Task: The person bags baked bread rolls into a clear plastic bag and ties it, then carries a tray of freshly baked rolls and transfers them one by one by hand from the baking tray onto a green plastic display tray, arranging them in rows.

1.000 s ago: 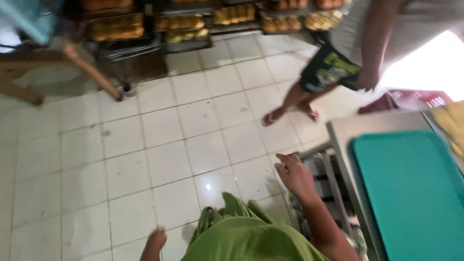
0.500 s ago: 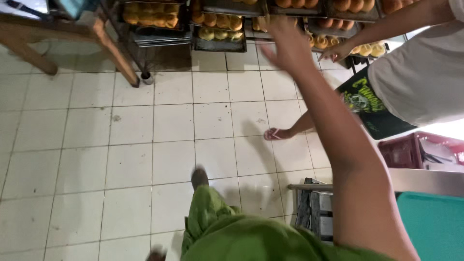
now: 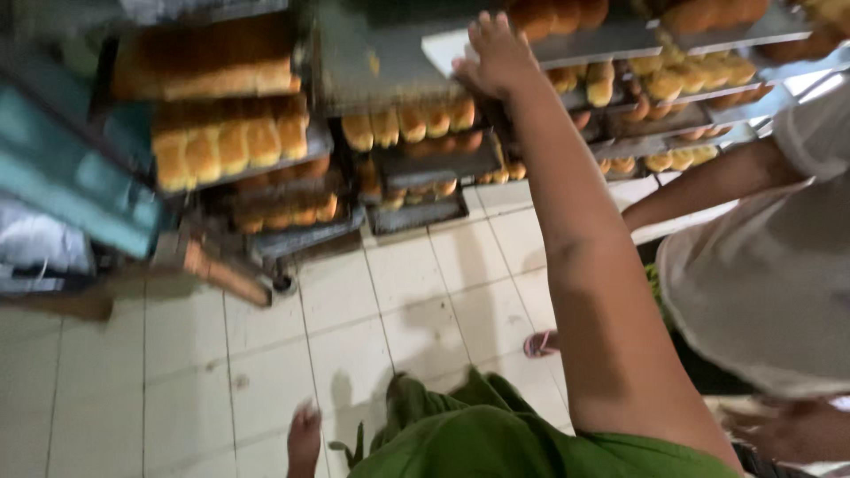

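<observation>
Our right hand [image 3: 496,57] reaches up at twelve o'clock, fingers spread on a tray [image 3: 567,44] edge among racked buns [image 3: 407,124], while our left hand [image 3: 304,438] hangs empty, loosely curled.

Metal rack shelves [image 3: 416,168] carrying rows of golden bread loaves [image 3: 230,146] and smaller buns [image 3: 682,84], above a pale tiled floor [image 3: 177,372], with a teal panel [image 3: 71,177] at left and another person in a white shirt [image 3: 761,274] at right.
</observation>
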Demonstrator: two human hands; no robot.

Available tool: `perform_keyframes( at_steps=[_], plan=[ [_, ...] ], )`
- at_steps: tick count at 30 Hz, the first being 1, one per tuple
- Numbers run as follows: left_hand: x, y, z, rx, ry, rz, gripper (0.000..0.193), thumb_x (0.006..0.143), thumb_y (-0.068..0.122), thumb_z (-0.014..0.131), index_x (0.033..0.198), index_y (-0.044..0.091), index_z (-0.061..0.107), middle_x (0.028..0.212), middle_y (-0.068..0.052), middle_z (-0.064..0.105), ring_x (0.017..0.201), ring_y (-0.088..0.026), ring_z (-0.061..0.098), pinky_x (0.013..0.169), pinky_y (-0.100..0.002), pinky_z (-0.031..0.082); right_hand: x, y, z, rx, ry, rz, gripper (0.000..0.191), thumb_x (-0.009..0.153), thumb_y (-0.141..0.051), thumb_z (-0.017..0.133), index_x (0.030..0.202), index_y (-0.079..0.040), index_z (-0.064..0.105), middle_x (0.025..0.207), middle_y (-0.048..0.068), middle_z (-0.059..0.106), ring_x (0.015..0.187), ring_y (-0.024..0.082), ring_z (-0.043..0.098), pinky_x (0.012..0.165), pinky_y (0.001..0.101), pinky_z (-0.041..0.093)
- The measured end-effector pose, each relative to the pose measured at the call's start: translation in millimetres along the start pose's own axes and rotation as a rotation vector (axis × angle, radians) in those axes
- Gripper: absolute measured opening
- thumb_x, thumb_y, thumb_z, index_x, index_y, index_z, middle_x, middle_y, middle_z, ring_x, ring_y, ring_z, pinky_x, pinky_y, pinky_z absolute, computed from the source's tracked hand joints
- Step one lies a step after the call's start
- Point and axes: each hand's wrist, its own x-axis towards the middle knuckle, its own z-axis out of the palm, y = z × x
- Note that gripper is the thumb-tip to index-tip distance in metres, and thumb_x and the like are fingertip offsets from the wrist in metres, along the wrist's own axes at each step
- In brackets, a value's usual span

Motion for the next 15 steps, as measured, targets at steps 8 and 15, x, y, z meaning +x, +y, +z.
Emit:
perform_keyframes(
  at_steps=[8, 15],
  plan=[
    [119, 137, 107, -0.264, -0.442, 0.19, 0.042, 0.098, 0.019, 0.062, 0.137, 0.004, 0.06, 0.115, -0.009, 0.074, 0.106, -0.017, 0.068, 0.096, -0.03, 0.052, 27, 50, 29, 0.046, -0.426, 0.133, 0.083, 0.094, -0.071, 0.033, 0.158, -0.017, 0.035, 0.168, 0.007, 0.028, 0.152, 0.029, 0.029, 0.119, 0.07, 0.013],
    [101, 393, 62, 0.155, -0.759, 1.108, 0.037, 0.092, 0.018, 0.07, 0.128, 0.011, 0.068, 0.135, -0.009, 0.064, 0.126, -0.025, 0.06, 0.102, -0.036, 0.051, -24, 47, 34, -0.106, -0.25, -0.061, 0.087, 0.084, -0.069, 0.061, 0.151, -0.015, 0.045, 0.154, 0.013, 0.043, 0.139, 0.033, 0.042, 0.111, 0.0579, 0.03]
  ],
)
